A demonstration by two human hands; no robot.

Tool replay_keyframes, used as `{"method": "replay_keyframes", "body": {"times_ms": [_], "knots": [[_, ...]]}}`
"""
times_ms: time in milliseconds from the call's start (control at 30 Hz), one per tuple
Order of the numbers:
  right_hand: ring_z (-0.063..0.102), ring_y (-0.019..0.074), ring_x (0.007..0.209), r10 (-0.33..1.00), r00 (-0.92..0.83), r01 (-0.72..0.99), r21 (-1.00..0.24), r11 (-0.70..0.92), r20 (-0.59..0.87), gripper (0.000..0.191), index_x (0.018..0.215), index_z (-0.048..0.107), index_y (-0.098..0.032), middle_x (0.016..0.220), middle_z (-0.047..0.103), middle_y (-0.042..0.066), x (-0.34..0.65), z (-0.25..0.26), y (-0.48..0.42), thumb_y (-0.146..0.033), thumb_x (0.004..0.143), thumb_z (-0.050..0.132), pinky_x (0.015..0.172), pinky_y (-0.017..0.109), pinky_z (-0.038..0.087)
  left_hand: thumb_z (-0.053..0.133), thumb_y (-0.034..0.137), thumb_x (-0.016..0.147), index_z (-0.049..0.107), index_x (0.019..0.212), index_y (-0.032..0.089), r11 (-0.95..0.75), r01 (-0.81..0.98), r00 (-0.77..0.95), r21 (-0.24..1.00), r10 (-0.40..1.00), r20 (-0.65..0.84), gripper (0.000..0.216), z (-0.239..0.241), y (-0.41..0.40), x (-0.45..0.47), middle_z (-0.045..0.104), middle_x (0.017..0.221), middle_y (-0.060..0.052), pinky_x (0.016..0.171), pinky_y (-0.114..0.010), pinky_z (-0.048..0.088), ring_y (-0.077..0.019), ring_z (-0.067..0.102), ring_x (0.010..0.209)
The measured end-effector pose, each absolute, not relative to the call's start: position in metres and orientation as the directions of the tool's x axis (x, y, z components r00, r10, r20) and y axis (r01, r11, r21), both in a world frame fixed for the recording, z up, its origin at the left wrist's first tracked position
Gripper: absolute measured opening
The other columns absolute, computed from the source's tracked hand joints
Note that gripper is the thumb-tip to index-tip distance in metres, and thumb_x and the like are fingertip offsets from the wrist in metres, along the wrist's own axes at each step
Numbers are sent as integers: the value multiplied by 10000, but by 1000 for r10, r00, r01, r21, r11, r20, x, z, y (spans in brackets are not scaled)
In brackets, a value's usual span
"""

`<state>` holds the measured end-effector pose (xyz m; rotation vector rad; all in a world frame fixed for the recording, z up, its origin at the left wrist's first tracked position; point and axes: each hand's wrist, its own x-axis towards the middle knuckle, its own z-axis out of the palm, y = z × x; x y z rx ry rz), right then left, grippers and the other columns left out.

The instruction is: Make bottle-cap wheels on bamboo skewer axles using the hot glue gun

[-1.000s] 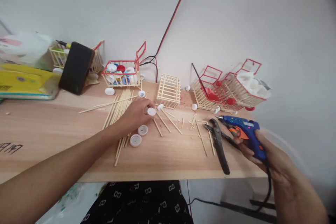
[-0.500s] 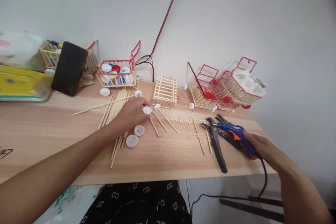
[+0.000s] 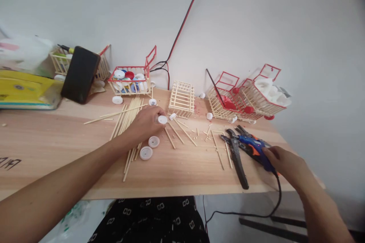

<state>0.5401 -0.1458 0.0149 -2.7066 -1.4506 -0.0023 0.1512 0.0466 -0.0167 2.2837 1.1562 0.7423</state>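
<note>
My left hand point(image 3: 149, 121) is closed on a white bottle cap point(image 3: 162, 120), pinched between the fingertips just above the tabletop. Below that hand, two more white caps point(image 3: 146, 153) lie hollow side up, beside a bundle of thin wooden sticks point(image 3: 127, 121). My right hand point(image 3: 282, 161) grips a blue glue gun point(image 3: 258, 146) with an orange trigger, its nozzle pointing left. The gun is over a black-handled tool, and black cutters point(image 3: 237, 159) lie just left of it. A small wooden-stick basket frame point(image 3: 181, 98) stands behind the left hand.
Along the wall stand a red-trimmed stick cart point(image 3: 129, 83) filled with bottle caps and more carts point(image 3: 225, 98) at right. A black phone point(image 3: 80, 75) leans at left, near a yellow packet point(image 3: 25, 89). Stick offcuts point(image 3: 196, 133) litter the middle; the gun's cord point(image 3: 242, 214) hangs past the table edge.
The view has shifted slightly. My right hand has moved left along the glue gun, whose nozzle has drawn back a little from the cutters. My left hand keeps the cap in nearly the same place.
</note>
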Motion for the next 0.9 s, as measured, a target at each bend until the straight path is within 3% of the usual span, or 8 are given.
{"method": "replay_keyframes", "body": {"times_ms": [133,267,400,500,733,900], "knots": [[604,276,651,796,569,820,-70,-568,208,238,735,602,-248,737,669,120,511,31,-143,-463,809,532,605,370,376,585,202,692,613,836,183,-537,576,493,616,829,262,148,-16,47,152,651,898,-52,773,-340,426,-226,573,879],[608,231,695,891,334,933,-243,-267,306,234,833,611,-228,792,673,74,454,30,-123,-428,859,493,644,334,397,594,194,688,611,826,178,-530,585,488,615,835,255,140,-13,46,153,657,904,-56,761,-338,425,-226,576,871],[588,195,758,968,60,935,-353,31,244,203,846,603,-213,829,664,51,395,19,-88,-356,893,467,681,296,408,595,187,697,612,831,173,-535,570,490,623,830,265,136,-13,47,152,661,914,-56,773,-336,419,-224,578,874],[574,172,716,987,-2,952,-303,52,162,149,835,604,-209,799,656,36,366,12,-63,-310,875,503,648,273,378,592,184,705,609,829,166,-558,552,489,619,818,302,126,-13,50,150,659,904,-57,799,-339,411,-224,574,885],[601,195,744,993,75,997,-3,-75,-91,149,828,612,-192,839,680,66,344,2,-36,-296,859,510,560,268,282,605,194,710,613,818,189,-588,513,475,625,801,364,109,-14,51,147,642,874,-27,792,-319,409,-208,554,882],[588,182,706,994,24,999,-30,-27,-108,139,771,587,-193,794,680,65,351,-1,-42,-251,851,490,568,264,289,608,171,702,616,837,187,-598,486,475,637,793,382,136,-15,51,147,646,885,-24,797,-329,416,-209,560,893]]}}
